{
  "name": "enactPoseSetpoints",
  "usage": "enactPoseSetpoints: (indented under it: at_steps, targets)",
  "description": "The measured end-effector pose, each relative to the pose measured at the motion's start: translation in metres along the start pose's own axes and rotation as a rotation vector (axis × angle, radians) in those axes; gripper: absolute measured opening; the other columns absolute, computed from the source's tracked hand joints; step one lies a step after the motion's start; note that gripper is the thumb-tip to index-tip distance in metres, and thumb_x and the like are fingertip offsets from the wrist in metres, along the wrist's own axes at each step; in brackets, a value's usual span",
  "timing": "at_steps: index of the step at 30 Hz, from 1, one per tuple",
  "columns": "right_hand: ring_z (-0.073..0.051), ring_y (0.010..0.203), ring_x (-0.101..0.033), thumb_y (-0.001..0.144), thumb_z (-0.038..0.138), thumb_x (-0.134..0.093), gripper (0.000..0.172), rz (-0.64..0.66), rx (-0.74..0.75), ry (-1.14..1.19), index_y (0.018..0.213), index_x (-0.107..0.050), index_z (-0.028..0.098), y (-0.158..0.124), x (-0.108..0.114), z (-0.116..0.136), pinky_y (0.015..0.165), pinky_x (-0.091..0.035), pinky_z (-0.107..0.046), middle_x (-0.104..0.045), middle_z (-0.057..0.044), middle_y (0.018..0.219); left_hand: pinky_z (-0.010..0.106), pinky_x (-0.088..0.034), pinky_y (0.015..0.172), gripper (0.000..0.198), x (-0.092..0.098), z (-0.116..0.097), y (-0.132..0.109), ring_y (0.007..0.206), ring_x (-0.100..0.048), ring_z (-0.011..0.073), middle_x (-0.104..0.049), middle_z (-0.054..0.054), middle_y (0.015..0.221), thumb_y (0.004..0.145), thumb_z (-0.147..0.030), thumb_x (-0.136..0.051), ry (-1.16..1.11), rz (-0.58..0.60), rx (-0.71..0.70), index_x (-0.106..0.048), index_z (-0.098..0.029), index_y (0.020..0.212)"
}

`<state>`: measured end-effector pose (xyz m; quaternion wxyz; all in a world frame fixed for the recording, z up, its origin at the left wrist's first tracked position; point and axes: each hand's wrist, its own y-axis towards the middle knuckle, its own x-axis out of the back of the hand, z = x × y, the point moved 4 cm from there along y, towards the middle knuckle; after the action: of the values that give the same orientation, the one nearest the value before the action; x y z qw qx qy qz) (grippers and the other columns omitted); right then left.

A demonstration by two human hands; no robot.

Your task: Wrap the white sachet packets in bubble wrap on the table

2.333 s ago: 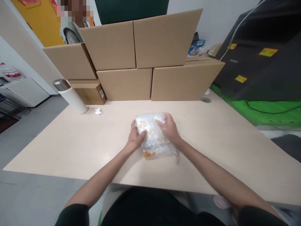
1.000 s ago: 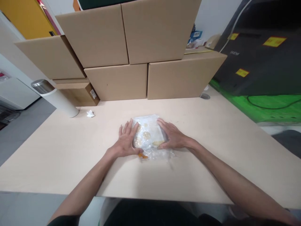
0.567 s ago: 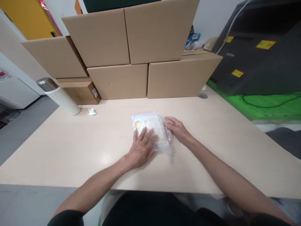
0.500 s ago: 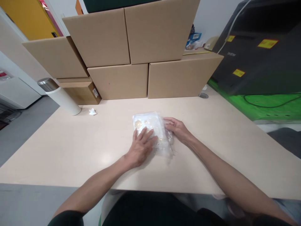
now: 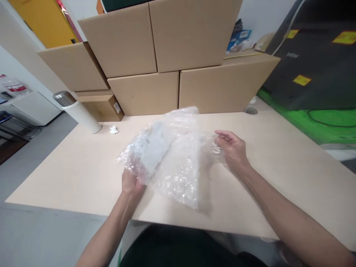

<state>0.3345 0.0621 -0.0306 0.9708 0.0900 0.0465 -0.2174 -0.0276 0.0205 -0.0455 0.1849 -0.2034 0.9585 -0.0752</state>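
A wide sheet of clear bubble wrap hangs unfolded above the table in the middle of the head view. On its left part, seen through the plastic, is a flat whitish piece; its kind is too blurred to tell. My left hand is closed around the lower left edge of the wrap and the flat piece, its fingers partly hidden behind plastic. To the right, my right hand pinches a crumpled end of the clear plastic between thumb and fingers.
Cardboard boxes stand stacked along the table's back edge. A white bottle with a metal cap is at the back left, beside a crumpled white scrap. A large dark machine stands on green at the right.
The packet lay flat under my spread left hand. Now my left hand has lifted it, tilted and to the left; the wrap has opened out, and my right hand has moved right.
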Motion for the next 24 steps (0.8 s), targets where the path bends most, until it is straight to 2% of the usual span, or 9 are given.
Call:
enactPoseSetpoints:
  at_steps: [4, 8, 10, 11, 13, 15, 17, 21, 24]
  targets:
    - [-0.017, 0.081, -0.061, 0.059, 0.032, -0.078, 0.037, -0.091, -0.059, -0.041, 0.094, -0.068, 0.024, 0.006, 0.009, -0.011, 0.073, -0.051, -0.032, -0.065, -0.001, 0.085, 0.033, -0.057, 0.083, 0.047, 0.006, 0.001, -0.016, 0.095, -0.069, 0.0202, -0.069, 0.005, 0.105, 0.069, -0.017, -0.072, -0.103, -0.025, -0.016, -0.058, -0.023, 0.113]
    - [-0.017, 0.077, -0.061, 0.058, 0.031, -0.076, 0.033, -0.03, -0.137, -0.025, 0.09, -0.069, 0.024, 0.005, 0.006, -0.014, 0.071, -0.051, -0.032, -0.065, -0.001, 0.085, 0.043, -0.048, 0.103, 0.098, 0.016, -0.018, -0.036, 0.135, -0.047, 0.028, -0.036, 0.009, 0.153, 0.065, -0.013, -0.076, 0.321, -0.109, -0.381, -0.026, -0.036, 0.146]
    - [-0.017, 0.074, -0.06, 0.059, 0.031, -0.076, 0.025, -0.01, -0.133, -0.015, 0.082, -0.069, 0.024, 0.003, 0.005, -0.011, 0.07, -0.05, -0.032, -0.066, -0.001, 0.084, 0.05, -0.036, 0.113, 0.086, 0.018, -0.031, -0.042, 0.149, -0.02, 0.0335, -0.014, 0.01, 0.163, 0.069, -0.02, -0.077, 0.659, -0.122, -0.624, -0.037, -0.03, 0.144]
    - [-0.016, 0.072, -0.059, 0.059, 0.031, -0.076, 0.023, -0.014, -0.126, -0.014, 0.08, -0.069, 0.024, 0.002, 0.005, -0.009, 0.069, -0.049, -0.032, -0.066, -0.001, 0.083, 0.052, -0.03, 0.116, 0.068, 0.018, -0.036, -0.044, 0.151, -0.012, 0.0348, -0.016, 0.01, 0.163, 0.072, -0.023, -0.077, 0.804, -0.121, -0.731, -0.05, -0.026, 0.135]
    - [-0.015, 0.07, -0.057, 0.061, 0.032, -0.075, 0.021, -0.044, -0.103, -0.033, 0.079, -0.069, 0.022, 0.002, 0.008, -0.006, 0.067, -0.048, -0.031, -0.066, 0.0, 0.08, 0.054, -0.027, 0.118, 0.027, 0.02, -0.043, -0.042, 0.149, -0.022, 0.0342, -0.042, 0.011, 0.15, 0.08, -0.03, -0.071, 0.932, -0.11, -0.854, -0.067, -0.022, 0.106]
    - [-0.014, 0.069, -0.055, 0.062, 0.032, -0.075, 0.024, -0.087, -0.074, -0.081, 0.082, -0.071, 0.02, 0.004, 0.013, -0.004, 0.065, -0.045, -0.029, -0.066, 0.0, 0.081, 0.05, -0.04, 0.11, 0.017, 0.03, -0.05, -0.035, 0.128, -0.054, 0.0295, -0.066, 0.01, 0.119, 0.087, -0.036, -0.063, 0.817, -0.15, -0.831, -0.067, -0.02, 0.09]
    - [-0.014, 0.071, -0.054, 0.062, 0.032, -0.074, 0.026, -0.129, -0.041, -0.13, 0.084, -0.071, 0.018, 0.008, 0.017, -0.002, 0.065, -0.044, -0.028, -0.066, -0.001, 0.082, 0.043, -0.055, 0.089, 0.021, 0.048, -0.056, -0.026, 0.094, -0.069, 0.0218, -0.069, 0.007, 0.101, 0.088, -0.039, -0.061, 0.567, -0.241, -0.729, -0.063, -0.019, 0.094]
    - [-0.014, 0.074, -0.055, 0.06, 0.029, -0.07, 0.027, -0.213, 0.0, -0.179, 0.084, -0.072, 0.016, 0.015, 0.026, -0.001, 0.069, -0.044, -0.028, -0.066, -0.002, 0.085, 0.034, -0.058, 0.066, 0.053, 0.089, -0.062, -0.018, 0.067, -0.064, 0.0131, -0.064, 0.004, 0.101, 0.076, -0.028, -0.069, 0.333, -0.366, -0.571, -0.045, -0.022, 0.122]
    - [-0.013, 0.072, -0.055, 0.061, 0.026, -0.066, 0.027, -0.249, -0.013, -0.272, 0.085, -0.071, 0.014, 0.018, 0.03, -0.003, 0.069, -0.045, -0.028, -0.064, -0.002, 0.084, 0.04, -0.056, 0.074, 0.072, 0.113, -0.061, -0.023, 0.069, -0.06, 0.0131, -0.058, 0.008, 0.116, 0.071, -0.02, -0.069, 0.704, -0.417, -0.489, -0.038, -0.025, 0.136]
